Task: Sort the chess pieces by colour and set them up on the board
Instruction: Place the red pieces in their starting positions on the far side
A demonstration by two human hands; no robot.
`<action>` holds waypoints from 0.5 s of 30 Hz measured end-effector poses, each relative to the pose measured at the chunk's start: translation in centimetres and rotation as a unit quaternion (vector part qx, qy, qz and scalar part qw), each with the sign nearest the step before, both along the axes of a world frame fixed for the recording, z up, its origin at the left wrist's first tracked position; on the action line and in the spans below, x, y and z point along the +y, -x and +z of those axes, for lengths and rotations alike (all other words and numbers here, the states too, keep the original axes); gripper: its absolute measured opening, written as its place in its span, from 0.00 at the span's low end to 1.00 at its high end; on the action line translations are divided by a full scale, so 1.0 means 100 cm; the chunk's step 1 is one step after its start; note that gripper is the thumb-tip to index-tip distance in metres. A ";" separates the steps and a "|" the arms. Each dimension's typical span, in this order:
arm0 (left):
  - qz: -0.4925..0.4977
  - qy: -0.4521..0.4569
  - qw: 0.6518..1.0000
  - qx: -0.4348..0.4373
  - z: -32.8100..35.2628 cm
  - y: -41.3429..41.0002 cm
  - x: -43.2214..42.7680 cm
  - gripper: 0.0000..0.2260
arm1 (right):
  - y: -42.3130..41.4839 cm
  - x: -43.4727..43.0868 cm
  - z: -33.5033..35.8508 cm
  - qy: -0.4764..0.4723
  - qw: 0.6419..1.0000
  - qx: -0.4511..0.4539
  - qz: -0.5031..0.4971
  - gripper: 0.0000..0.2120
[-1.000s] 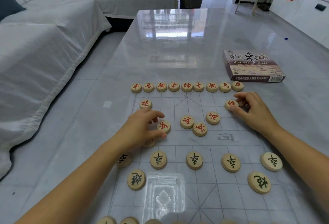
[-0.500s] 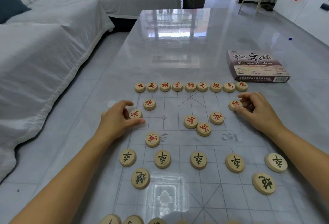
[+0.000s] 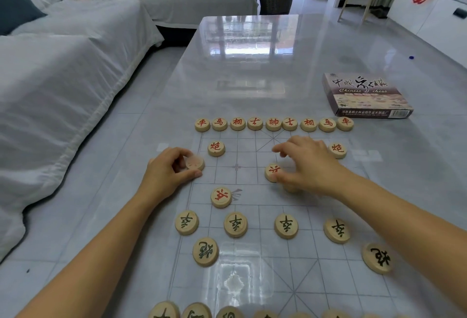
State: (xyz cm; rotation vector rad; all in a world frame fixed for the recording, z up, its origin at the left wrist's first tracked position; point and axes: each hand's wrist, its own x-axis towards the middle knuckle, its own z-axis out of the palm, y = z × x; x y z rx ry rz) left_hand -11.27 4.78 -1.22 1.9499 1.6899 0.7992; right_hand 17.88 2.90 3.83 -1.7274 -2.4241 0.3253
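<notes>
Nearest, at the bottom edge: black pieces [image 3: 164,311] in a row, then black cannons [image 3: 205,252] and four black soldiers [image 3: 235,224] on the board [image 3: 250,150]. Past those, a loose red soldier [image 3: 221,197]. Left hand [image 3: 164,173] pinching a blurred disc [image 3: 195,162] by its rim at the board's left edge. Right hand [image 3: 312,166] arched over a second red soldier [image 3: 272,172], with the thumb against it; gripping or not, cannot tell. Farther: red cannons [image 3: 216,148], red back row [image 3: 273,123], box [image 3: 366,95]. Likely light, stiff wood, slick on the glossy sheet: pinch at the rim, or slide flat.
</notes>
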 end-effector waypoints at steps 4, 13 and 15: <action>0.001 0.002 1.000 -0.005 0.000 0.001 0.000 0.18 | 0.019 0.010 -0.001 0.040 0.996 -0.075 0.010 0.22; 0.002 -0.002 1.000 -0.003 -0.002 0.001 0.000 0.18 | 0.048 0.016 -0.004 0.063 0.993 0.036 0.097 0.25; 0.004 -0.002 1.000 -0.003 -0.003 0.002 0.001 0.18 | 0.046 0.016 -0.005 0.056 0.998 0.028 0.007 0.30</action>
